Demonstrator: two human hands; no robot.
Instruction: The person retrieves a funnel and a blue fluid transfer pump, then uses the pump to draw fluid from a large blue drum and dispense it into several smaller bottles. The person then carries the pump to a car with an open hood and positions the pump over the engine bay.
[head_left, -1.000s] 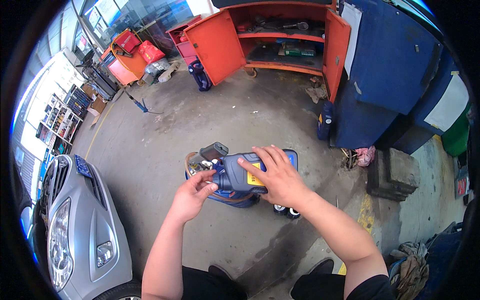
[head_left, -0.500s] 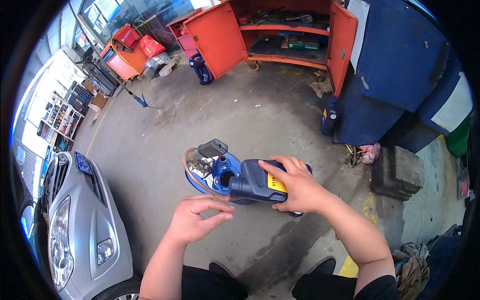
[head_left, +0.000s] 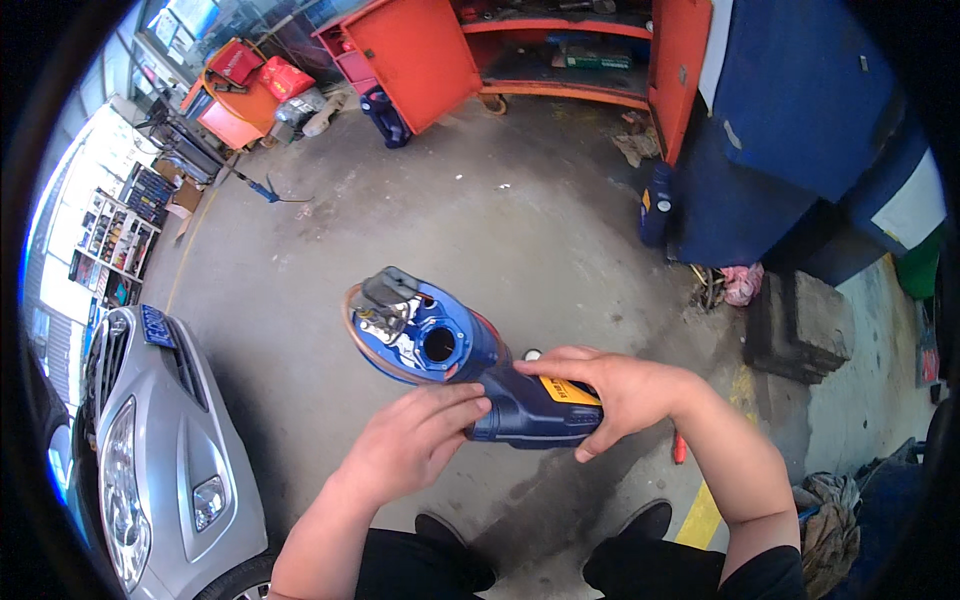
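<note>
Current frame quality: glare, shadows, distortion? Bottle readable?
Head view: bright windows at left blown out nearly white; head view: dark shadow on the floor beside the silver car; head view: fisheye bows the orange cabinet, corners black; head view: dark blue bottle outline fairly clear, left hand partly covering its neck end.

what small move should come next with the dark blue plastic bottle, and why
Perhaps close the left hand around the neck end of the dark blue plastic bottle: the fingers look extended over that end, while the right hand grips the body.
</note>
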